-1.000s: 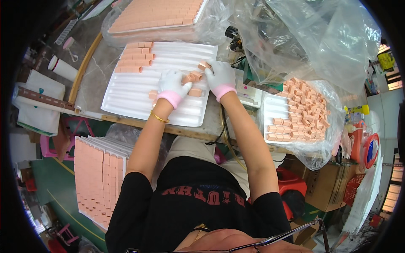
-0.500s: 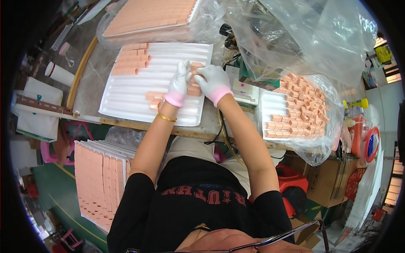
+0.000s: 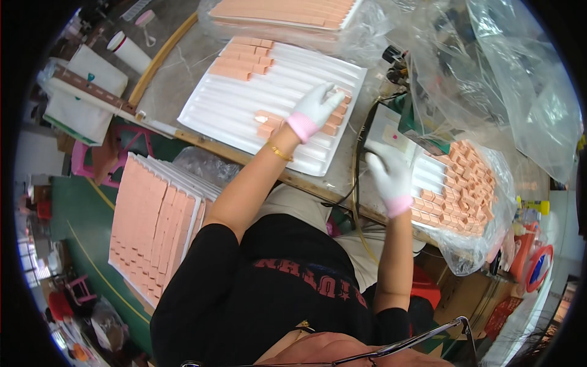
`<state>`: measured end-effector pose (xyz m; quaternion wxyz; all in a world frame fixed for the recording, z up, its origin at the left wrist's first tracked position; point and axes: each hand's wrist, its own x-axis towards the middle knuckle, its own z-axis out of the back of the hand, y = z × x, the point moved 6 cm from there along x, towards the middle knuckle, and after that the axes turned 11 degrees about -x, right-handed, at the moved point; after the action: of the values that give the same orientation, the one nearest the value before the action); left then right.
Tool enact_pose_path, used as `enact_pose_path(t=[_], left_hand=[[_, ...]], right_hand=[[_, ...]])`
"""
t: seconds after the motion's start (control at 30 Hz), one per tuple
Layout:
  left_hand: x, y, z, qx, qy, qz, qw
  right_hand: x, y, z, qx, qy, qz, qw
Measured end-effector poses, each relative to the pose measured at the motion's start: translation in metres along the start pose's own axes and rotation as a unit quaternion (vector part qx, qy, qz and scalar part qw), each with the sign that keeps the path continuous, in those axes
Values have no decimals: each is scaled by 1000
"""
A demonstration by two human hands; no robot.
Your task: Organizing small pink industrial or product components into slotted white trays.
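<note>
A ridged white tray (image 3: 244,101) lies on the table, with small peach-coloured blocks in rows at its far left corner, its near middle and its right side. My left hand (image 3: 317,109), in a white glove with a pink cuff, is over the tray's right part. Its fingers stretch out beside the right-hand row of blocks (image 3: 331,128); whether they touch is hard to tell. My right hand (image 3: 391,174), gloved alike, hovers between this tray and a second white tray (image 3: 428,174) heaped with loose peach blocks (image 3: 468,192). Its thumb and fingers are apart, with nothing seen in them.
Clear plastic sheeting (image 3: 489,73) covers the far right. A bagged stack of filled trays (image 3: 281,15) sits at the back. Between the trays stands a green device (image 3: 422,131) with a dark cable. More filled trays (image 3: 153,220) are stacked below the table edge, lower left.
My right hand has left the block row and moved right, toward the heaped tray. My left hand stays by the row, fingers stretched. The whole view has shifted and turned.
</note>
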<state>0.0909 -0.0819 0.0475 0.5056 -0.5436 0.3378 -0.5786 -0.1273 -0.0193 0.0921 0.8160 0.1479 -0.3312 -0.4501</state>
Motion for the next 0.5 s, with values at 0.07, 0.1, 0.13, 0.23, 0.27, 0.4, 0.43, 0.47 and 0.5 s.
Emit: enact_pose_path(t=[0.07,0.1,0.13,0.23,0.27,0.4,0.43,0.47,0.5], left_hand=[[-19,-27,34,122,-19,41,992],[-32,-39,59,186,-40,49,980],[-48,-38,86,282,-75,52,955],[-88,-32,123,433,-102,101,890],[-102,-29,133,483,-85,140,860],[-105,-21,101,443,-42,156,882],[-105,-16,93,489,-28,101,866],[-106,-10,91,481,-94,96,866],[-108,-13,90,474,-112,105,867]], right_hand=[[-26,-26,31,-17,6,-96,995],[-41,-45,50,-57,5,-129,990],[-56,-65,71,-100,4,-161,982],[-98,-112,105,-268,71,-198,940],[-110,-127,108,-314,117,-211,918],[-154,-168,119,-329,161,-202,908],[-151,-160,118,-330,167,-223,902],[-155,-171,117,-326,216,-263,882],[-168,-197,116,-363,220,-151,893]])
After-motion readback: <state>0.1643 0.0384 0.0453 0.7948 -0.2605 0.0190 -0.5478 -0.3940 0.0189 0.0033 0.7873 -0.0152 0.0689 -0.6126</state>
